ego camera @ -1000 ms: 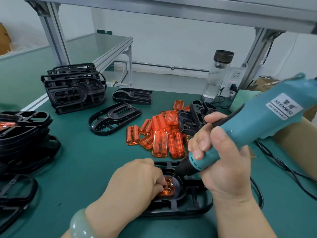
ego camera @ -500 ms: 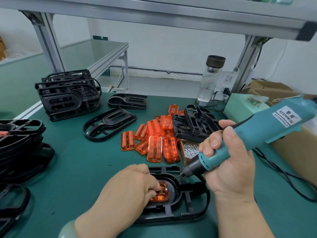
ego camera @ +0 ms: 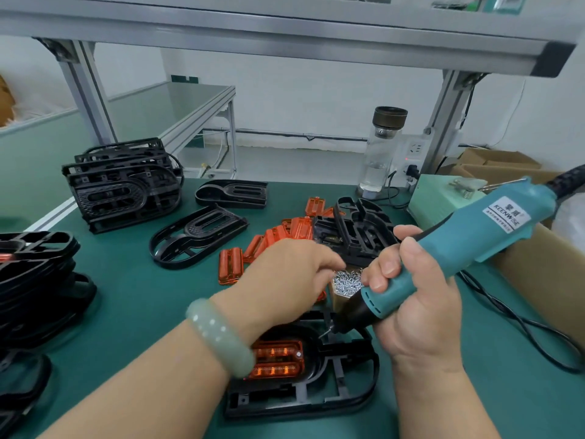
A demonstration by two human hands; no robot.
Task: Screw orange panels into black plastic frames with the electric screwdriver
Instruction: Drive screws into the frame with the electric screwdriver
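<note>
My left hand (ego camera: 285, 277) fishes among silver screws (ego camera: 345, 282), grasp unclear, while my right hand (ego camera: 421, 315) grips the teal electric screwdriver (ego camera: 459, 245) over the lower-centre black plastic frame (ego camera: 348, 403), whose orange panel (ego camera: 278, 359) likely needs another screw.

Under both hands: frame (ego camera: 348, 391), with panel (ego camera: 278, 359) in its left end below left wrist. Between hands: screw box (ego camera: 346, 282), left hand (ego camera: 285, 280) fingers over it. In right hand (ego camera: 418, 305): screwdriver (ego camera: 459, 245), tip above frame. Beyond left hand: loose panels (ego camera: 231, 266). Far beyond-left: frame stack (ego camera: 123, 185). Well beyond right hand: bottle (ego camera: 383, 150).
</note>
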